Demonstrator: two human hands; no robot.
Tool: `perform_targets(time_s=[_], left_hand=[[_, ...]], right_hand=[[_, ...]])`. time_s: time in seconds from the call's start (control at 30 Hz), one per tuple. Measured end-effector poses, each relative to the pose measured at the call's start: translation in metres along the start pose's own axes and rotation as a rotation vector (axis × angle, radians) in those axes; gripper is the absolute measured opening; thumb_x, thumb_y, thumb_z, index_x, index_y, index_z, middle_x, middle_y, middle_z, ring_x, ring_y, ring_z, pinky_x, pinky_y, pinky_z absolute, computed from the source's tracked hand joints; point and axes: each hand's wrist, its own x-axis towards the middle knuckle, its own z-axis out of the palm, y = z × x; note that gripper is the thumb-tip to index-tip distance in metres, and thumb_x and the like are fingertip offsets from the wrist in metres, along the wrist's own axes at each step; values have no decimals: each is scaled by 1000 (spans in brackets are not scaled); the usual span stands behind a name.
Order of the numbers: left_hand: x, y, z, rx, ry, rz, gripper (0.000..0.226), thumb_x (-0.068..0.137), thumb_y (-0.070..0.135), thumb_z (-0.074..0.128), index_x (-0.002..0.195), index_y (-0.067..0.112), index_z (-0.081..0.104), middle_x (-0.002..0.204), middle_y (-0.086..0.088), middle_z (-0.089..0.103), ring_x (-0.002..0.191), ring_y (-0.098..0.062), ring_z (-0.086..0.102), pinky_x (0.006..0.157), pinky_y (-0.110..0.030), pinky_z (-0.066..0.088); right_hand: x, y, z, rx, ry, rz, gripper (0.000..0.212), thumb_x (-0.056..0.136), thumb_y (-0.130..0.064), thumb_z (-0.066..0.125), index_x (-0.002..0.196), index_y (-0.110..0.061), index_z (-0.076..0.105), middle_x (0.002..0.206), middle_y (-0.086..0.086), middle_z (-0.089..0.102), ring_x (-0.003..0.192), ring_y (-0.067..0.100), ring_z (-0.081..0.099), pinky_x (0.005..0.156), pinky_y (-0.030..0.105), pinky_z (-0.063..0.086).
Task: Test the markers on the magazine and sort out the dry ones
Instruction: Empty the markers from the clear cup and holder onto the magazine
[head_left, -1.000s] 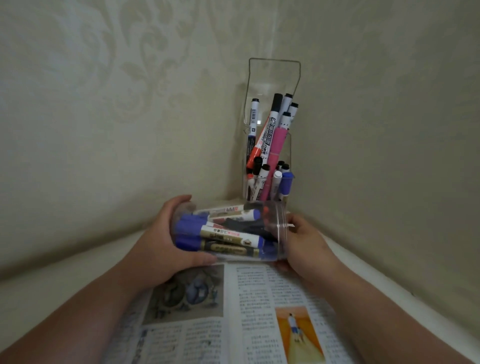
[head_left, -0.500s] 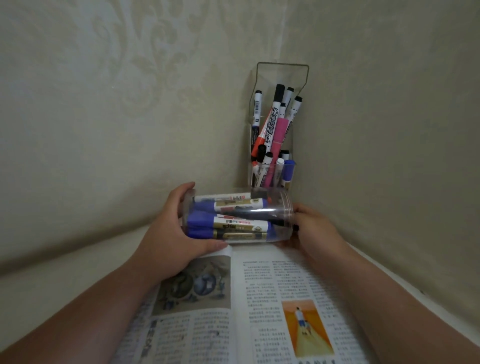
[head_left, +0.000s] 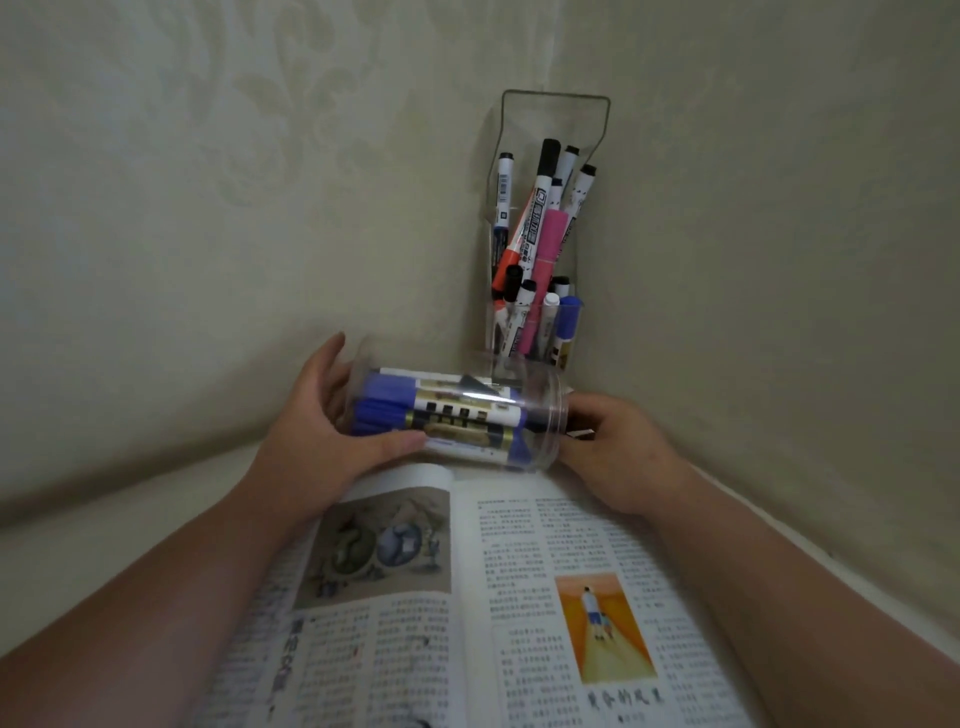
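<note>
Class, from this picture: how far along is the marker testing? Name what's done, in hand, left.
Done: only setup, the magazine lies open. In hand: left hand holds the clear jar of markers sideways, right hand at its mouth. Left: testing every marker, including those in the upright holder, and sorting.

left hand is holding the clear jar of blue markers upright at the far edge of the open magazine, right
Not quite. The head view shows the clear jar lying on its side, not upright. The rest stands: the left hand holds it, with blue markers inside, at the far edge of the open magazine.
</note>
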Motion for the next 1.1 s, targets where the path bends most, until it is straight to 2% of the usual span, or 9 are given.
perform_targets(time_s=[0.13, 0.23, 0.43, 0.53, 0.7, 0.83, 0.93, 1.03, 1.1], left_hand=[[4, -3, -3, -140, 33, -23, 119, 47, 47, 97, 150, 26, 40, 127, 11, 66, 115, -2, 64, 97, -30, 53], [2, -2, -1, -217, 25, -25, 99, 53, 46, 96, 140, 24, 53, 123, 6, 71, 112, -13, 68, 99, -40, 52], [-2, 6, 4, -303, 69, 10, 77, 49, 45, 96, 117, 28, 65, 115, 5, 74, 104, -14, 71, 79, -26, 58], [-4, 11, 7, -248, 214, 63, 65, 52, 38, 94, 109, 27, 66, 105, 13, 75, 97, -6, 71, 77, -20, 55], [4, 7, 1, -471, 331, -16, 90, 54, 50, 93, 127, 13, 56, 120, -7, 70, 109, -22, 69, 97, -40, 52], [1, 5, 4, -597, 121, -121, 96, 65, 38, 93, 145, 18, 43, 136, -15, 60, 112, -33, 68, 95, -61, 52], [-2, 11, 11, -631, 88, -139, 86, 73, 17, 86, 147, 17, 41, 133, -16, 62, 107, -37, 70, 87, -61, 56], [-5, 16, 13, -598, 168, -73, 71, 74, 20, 79, 138, 11, 48, 127, -15, 66, 105, -35, 71, 82, -50, 60], [-7, 18, 11, -563, 219, -32, 67, 73, 29, 81, 131, 11, 53, 124, -14, 68, 107, -34, 70, 82, -48, 60]], right_hand=[[0, -4, 8, 38, -10, -44, 34, 86, -17, 78, 91, -50, 71, 84, -34, 71, 82, -12, 67, 73, 5, 49], [-2, -5, 6, 5, -44, -54, 27, 87, -19, 77, 102, -41, 75, 85, -33, 71, 84, -13, 66, 73, 3, 47], [4, 1, -2, -105, -48, -45, 31, 92, -17, 72, 99, -47, 73, 94, -24, 75, 86, -2, 69, 84, 24, 56], [10, 10, -5, -192, 33, -35, 16, 89, -19, 76, 97, -33, 72, 92, -14, 74, 85, 7, 69, 83, 33, 57], [9, 9, -2, -216, 12, 32, 38, 87, -14, 73, 115, -35, 56, 109, -12, 67, 102, 13, 64, 88, 26, 48], [4, 1, 0, -255, -106, -26, 61, 84, 0, 61, 135, -29, 47, 116, -8, 62, 105, 13, 58, 81, 14, 44], [3, -2, 2, -237, -115, -30, 61, 83, 5, 56, 135, -26, 49, 113, -8, 58, 103, 11, 53, 73, 2, 37], [7, 0, 0, -48, -61, 26, 60, 82, 0, 52, 132, -33, 55, 128, -2, 60, 115, 16, 58, 89, 24, 48], [5, 1, -5, 26, -80, 45, 63, 77, -22, 56, 136, -41, 51, 134, -2, 57, 108, 13, 61, 79, 23, 50]])
